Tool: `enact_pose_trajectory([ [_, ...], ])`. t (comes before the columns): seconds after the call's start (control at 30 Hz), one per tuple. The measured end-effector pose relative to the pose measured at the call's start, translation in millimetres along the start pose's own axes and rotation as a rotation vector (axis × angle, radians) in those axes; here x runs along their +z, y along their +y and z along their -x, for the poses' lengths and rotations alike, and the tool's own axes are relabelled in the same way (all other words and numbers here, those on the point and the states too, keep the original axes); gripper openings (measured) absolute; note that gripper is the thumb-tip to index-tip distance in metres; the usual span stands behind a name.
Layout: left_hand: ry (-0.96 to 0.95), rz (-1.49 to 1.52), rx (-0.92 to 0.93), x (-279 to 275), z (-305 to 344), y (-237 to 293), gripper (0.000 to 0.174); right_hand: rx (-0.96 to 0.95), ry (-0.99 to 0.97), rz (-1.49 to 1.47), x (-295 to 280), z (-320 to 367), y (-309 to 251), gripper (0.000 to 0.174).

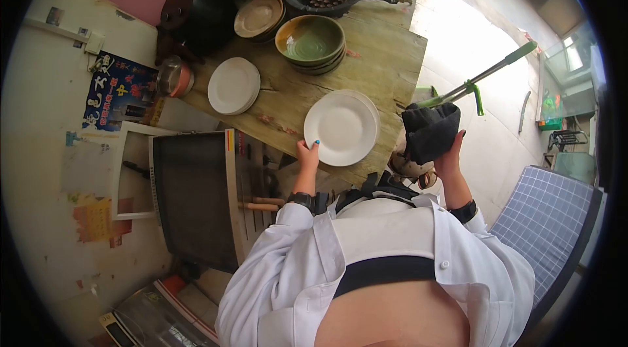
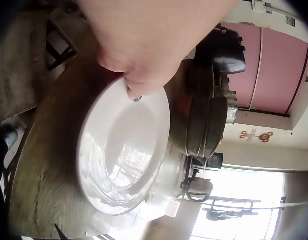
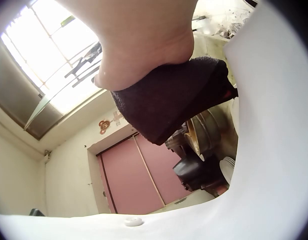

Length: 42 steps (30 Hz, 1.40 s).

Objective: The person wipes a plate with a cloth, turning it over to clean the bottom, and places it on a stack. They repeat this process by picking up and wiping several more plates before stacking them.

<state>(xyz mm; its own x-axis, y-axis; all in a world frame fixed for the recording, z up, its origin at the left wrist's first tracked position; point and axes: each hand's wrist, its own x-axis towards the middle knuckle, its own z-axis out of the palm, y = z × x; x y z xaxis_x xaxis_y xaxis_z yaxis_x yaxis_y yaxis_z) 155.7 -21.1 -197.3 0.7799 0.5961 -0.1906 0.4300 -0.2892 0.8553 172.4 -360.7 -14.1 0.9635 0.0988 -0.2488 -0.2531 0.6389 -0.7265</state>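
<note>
White plate [image 1: 340, 128]: round, glossy
Left hand [image 1: 308, 154]: pinches the plate's rim, thumb uppermost
Dark cloth [image 1: 430, 132]: fuzzy, folded
Right hand [image 1: 449, 160]: grips the cloth
Table [image 1: 386, 52]: grainy wood

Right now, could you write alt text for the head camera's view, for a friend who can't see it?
A person's left hand grips the edge of a white plate at a wooden table, while the right hand holds a dark cloth. Farther back on the table are stacked bowls and, toward the picture's left, a pile of white plates.
</note>
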Motion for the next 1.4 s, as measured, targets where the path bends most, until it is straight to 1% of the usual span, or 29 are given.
enact_pose_trajectory([
  [0.07,0.016,0.036,0.003,-5,5,-9,0.033,-0.01,-0.029,0.018,8,1,-4,0.071],
  [0.17,0.066,0.13,0.046,-18,16,3,0.032,-0.023,-0.032,0.062,10,-2,-5,0.072],
  [0.23,0.004,0.309,-0.024,-33,29,23,0.031,-0.021,-0.011,0.091,6,-4,-3,0.072],
  [0.27,-0.008,0.437,-0.029,-33,27,13,0.03,-0.012,-0.013,0.089,4,-5,-2,0.073],
  [0.3,-0.003,0.443,-0.034,-35,30,16,0.03,-0.003,-0.017,0.088,3,-6,-1,0.074],
  [0.37,0.042,0.721,-0.122,-39,35,24,0.029,-0.019,-0.019,0.123,6,-8,0,0.075],
  [0.4,0.03,0.709,-0.116,-41,34,22,0.034,-0.038,-0.013,0.153,7,-9,1,0.076],
  [0.43,0.033,0.716,-0.122,-43,34,20,0.034,-0.034,-0.015,0.162,1,-11,4,0.076],
  [0.5,0.024,0.877,-0.286,-46,35,20,0.038,-0.176,-0.038,0.39,-19,-17,9,0.079],
  [0.53,-0.016,0.899,-0.35,-48,34,15,0.044,-0.169,-0.039,0.406,-20,-16,6,0.079],
  [0.6,-0.06,0.991,-0.329,-53,38,13,0.042,-0.636,-0.341,0.45,-18,-17,3,0.081],
  [0.63,-0.076,1.032,-0.314,-59,42,22,0.042,-0.631,-0.351,0.458,-5,-16,-2,0.081],
  [0.67,-0.069,1.042,-0.314,-63,44,28,0.042,-0.701,-0.434,0.478,8,-15,-7,0.076],
  [0.73,-0.103,1.099,-0.285,-72,47,41,0.044,-0.844,-0.603,0.506,61,-9,-25,0.069],
  [0.77,-0.094,1.107,-0.28,-76,51,54,0.044,-0.748,-0.551,0.637,110,0,-44,0.059],
  [0.8,-0.141,1.128,-0.229,-81,54,71,0.043,-0.652,-0.497,0.766,152,6,-56,0.049],
  [0.83,-0.186,1.147,-0.176,-85,59,87,0.043,-0.621,-0.458,0.681,157,-3,-37,0.037],
  [0.87,-0.175,1.155,-0.168,-88,64,103,0.043,-0.858,-0.621,1.128,159,-20,-32,0.038],
  [0.9,-0.208,1.176,-0.143,-91,71,119,0.043,-0.763,-0.647,1.121,124,-50,5,0.032],
  [0.93,-0.241,1.196,-0.117,-93,77,135,0.043,-0.59,-0.727,1.332,141,-50,7,0.04],
  [0.97,-0.271,1.194,-0.078,-96,84,151,0.043,-0.501,-0.716,1.38,156,-50,19,0.045],
  [1.03,-0.264,1.159,-0.035,-96,93,168,0.042,-0.753,-0.776,1.571,165,-53,48,0.055],
  [1.07,-0.255,1.164,-0.023,-96,93,169,0.042,-0.765,-0.787,1.568,167,-52,51,0.055],
  [1.13,-0.256,1.156,-0.076,-96,95,168,0.041,-0.854,-0.774,1.67,179,-44,49,0.062],
  [1.23,-0.262,1.199,-0.05,-96,100,175,0.04,-0.934,-0.792,1.669,200,-36,47,0.064],
  [1.27,-0.261,1.199,-0.044,-93,100,175,0.04,-0.957,-0.847,1.657,205,-33,50,0.065],
  [1.33,-0.243,1.36,0.01,-91,97,178,0.039,-0.952,-0.989,1.589,214,-16,51,0.066],
  [1.37,-0.243,1.357,0.019,-95,98,183,0.039,-0.948,-1.061,1.553,217,-8,51,0.067],
  [1.4,-0.251,1.423,0.042,-103,103,197,0.04,-0.922,-1.073,1.524,218,-3,50,0.067],
])
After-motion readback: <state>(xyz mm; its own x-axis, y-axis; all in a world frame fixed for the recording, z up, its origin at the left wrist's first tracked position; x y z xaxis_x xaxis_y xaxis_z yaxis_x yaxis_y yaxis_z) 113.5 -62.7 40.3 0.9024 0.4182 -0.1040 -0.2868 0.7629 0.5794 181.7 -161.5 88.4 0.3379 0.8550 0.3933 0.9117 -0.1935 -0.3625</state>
